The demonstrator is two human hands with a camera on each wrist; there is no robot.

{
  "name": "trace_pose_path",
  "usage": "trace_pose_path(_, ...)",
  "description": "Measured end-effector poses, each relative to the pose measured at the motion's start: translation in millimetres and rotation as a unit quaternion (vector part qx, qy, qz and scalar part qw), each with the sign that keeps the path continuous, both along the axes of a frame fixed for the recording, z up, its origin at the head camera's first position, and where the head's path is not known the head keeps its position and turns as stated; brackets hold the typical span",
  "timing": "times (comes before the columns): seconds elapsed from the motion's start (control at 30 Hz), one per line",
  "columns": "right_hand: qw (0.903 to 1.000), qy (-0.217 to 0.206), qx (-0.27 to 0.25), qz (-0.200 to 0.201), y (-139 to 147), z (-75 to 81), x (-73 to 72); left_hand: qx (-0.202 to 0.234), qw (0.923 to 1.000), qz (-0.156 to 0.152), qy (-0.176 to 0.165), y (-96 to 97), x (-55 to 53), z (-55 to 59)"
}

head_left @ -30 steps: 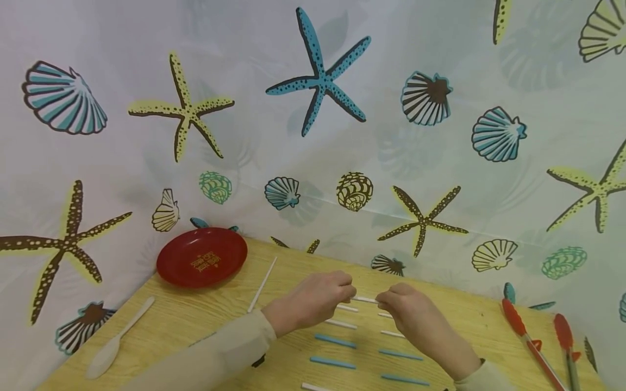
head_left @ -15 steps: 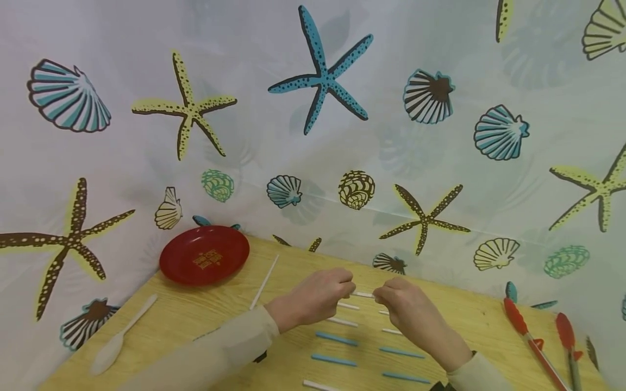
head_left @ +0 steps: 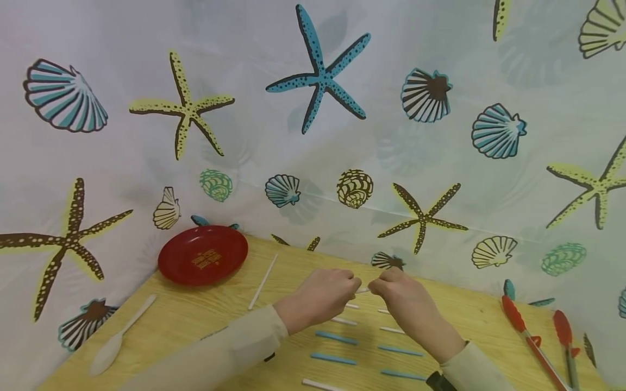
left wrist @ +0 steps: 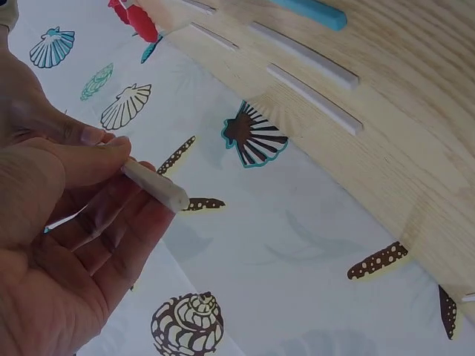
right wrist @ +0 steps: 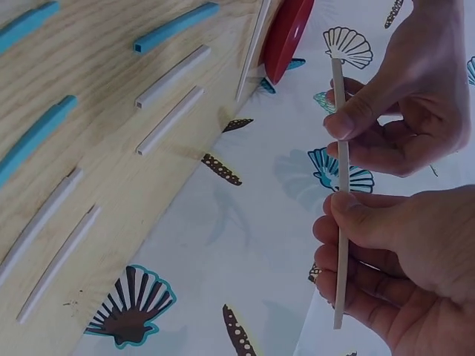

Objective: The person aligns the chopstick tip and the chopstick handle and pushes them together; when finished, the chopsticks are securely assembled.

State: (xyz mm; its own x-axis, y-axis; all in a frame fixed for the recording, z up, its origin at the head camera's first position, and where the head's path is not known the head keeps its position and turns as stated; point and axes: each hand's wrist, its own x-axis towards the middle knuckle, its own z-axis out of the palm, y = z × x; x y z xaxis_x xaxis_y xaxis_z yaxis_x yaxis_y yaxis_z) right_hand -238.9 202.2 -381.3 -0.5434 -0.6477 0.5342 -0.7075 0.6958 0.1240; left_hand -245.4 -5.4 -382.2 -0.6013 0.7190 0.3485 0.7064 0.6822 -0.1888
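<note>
A thin white stick (right wrist: 343, 167) is held up off the table between both hands; it looks like a strip of modelling clay, though its material is uncertain. My left hand (head_left: 320, 298) pinches it between thumb and fingers, and one end (left wrist: 174, 196) of the stick juts past that thumb. Close beside it, my right hand (head_left: 411, 309) pinches the other part, with only a short piece showing between the hands in the head view. In the right wrist view the stick appears whole, very slightly bent. Below the hands lie two columns of sticks, white ones (head_left: 344, 321) and blue ones (head_left: 336, 338).
At the back left stands a red plate (head_left: 202, 258), with a long white stick (head_left: 263, 282) to its right. A white spoon (head_left: 114, 347) rests at the left edge. Red-tipped tongs (head_left: 530, 339) lie at the right. A shell-patterned cloth (head_left: 313, 152) hangs behind the table.
Both hands have drawn closer together along the white stick, so less of it shows between them. They are also slightly higher. The things on the table stay put.
</note>
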Motion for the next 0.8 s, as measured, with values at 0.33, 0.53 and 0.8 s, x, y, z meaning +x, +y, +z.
trace_pose_path(0.33, 0.9992, 0.010, 0.014, 0.035, -2.3, 3.4, -12.2, -0.020, 0.9976, 0.033, -0.057, -1.1, 0.6, 0.9)
trace_pose_path(0.53, 0.9994, -0.003, -0.008, 0.032, 1.2, 5.0, -19.1, 0.068, 0.9843, 0.050, -0.155, -15.5, -9.1, 0.0)
trace_pose_path(0.8, 0.9872, -0.157, -0.005, -0.031, 16.3, -13.1, -34.1, 0.156, 0.9571, 0.082, -0.230, -40.6, -26.6, -7.5)
